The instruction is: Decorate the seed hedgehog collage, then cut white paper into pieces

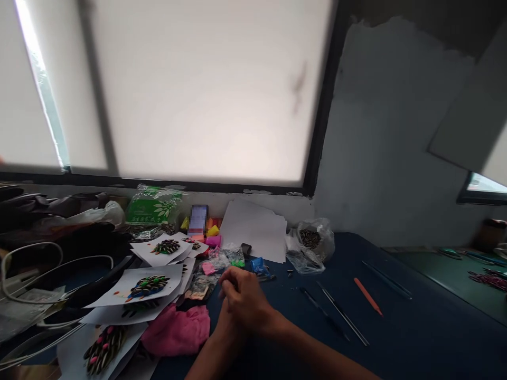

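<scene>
My right hand [246, 296] crosses over my left wrist [226, 323], its fingers curled inward. What those fingers hold, if anything, is hidden. My left hand lies behind the right one, so its fingers do not show. Just beyond my hands lie a blue crumpled packet [259, 266] and small clear plastic bags [222, 259] with pink and green lumps. A pink cloth [178, 330] is left of my forearms. Sheets of white paper [132, 285] bearing seed pictures [148, 286] overlap further left.
Tweezers [344, 314], a dark slim tool [325, 314] and an orange pen-like tool [367, 296] lie right. Behind are blank paper sheets [253, 227], a bag of seeds [310, 237], a phone [198, 219] and a green seed packet [152, 208]. White cables [55, 301] loop at left.
</scene>
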`<state>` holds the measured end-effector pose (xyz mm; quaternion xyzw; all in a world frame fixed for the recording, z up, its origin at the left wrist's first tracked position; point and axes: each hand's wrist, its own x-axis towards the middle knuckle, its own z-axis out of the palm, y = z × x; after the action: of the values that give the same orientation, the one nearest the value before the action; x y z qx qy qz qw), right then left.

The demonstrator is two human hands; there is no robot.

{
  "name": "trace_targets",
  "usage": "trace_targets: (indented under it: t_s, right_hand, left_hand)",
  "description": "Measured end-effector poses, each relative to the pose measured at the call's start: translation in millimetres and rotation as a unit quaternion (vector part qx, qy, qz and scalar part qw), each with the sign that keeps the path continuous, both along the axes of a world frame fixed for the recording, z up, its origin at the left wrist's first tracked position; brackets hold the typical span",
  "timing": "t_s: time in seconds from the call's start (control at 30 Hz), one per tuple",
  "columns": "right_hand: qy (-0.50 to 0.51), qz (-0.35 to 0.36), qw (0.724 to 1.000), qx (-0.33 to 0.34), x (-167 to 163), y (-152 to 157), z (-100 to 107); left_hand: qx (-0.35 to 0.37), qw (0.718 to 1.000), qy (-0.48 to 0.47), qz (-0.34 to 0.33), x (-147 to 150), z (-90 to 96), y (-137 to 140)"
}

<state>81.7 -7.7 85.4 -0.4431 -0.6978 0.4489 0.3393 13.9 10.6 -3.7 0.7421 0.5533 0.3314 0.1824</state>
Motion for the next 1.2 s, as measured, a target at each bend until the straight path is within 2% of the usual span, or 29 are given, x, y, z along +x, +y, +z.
trace_targets:
  t_s: [0.1,0.17,0.23,0.3,0.4,0.5,0.57,0.8,1.03,1.2]
  right_hand:
    - [0.023,-0.029,0.999,0.039,34.0,2.3,0.6]
    - [-0.02,-0.067,0.994,0.084,55.4,9.3,-0.9]
    - [-0.143,-0.104,0.981,0.086,75.7,20.3,-4.7]
    - [-0.192,-0.116,0.972,0.071,93.6,34.3,-9.8]
    - [-0.263,-0.148,0.95,0.076,111.9,56.9,-15.7]
    - [-0.329,-0.172,0.924,0.09,117.4,77.7,-17.2]
    - [-0.37,-0.175,0.907,0.1,116.7,89.7,-16.8]
    - [-0.502,-0.142,0.846,0.11,117.7,115.5,-12.8]
    - [-0.577,-0.016,0.803,0.147,110.2,130.6,-11.6]
    - [-0.612,0.044,0.765,0.196,102.4,144.1,-14.6]
  left_hand:
    - [0.019,0.997,0.056,-0.053,8.7,10.6,-11.9]
    - [0.037,0.988,0.125,-0.086,12.3,19.3,-19.4]
    - [0.011,0.978,0.194,-0.073,14.6,27.4,-23.8]
    - [-0.026,0.97,0.24,-0.032,17.2,33.7,-24.9]
    - [-0.034,0.964,0.264,-0.017,24.5,38.7,-21.5]
    - [-0.022,0.965,0.249,-0.077,33.0,39.0,-14.3]
    - [-0.028,0.965,0.243,-0.094,36.2,38.6,-7.7]
    - [-0.047,0.963,0.267,-0.003,29.2,40.0,12.0]
    - [-0.039,0.962,0.271,0.004,27.5,36.9,11.3]
    - [-0.043,0.962,0.271,-0.001,26.9,39.1,11.0]
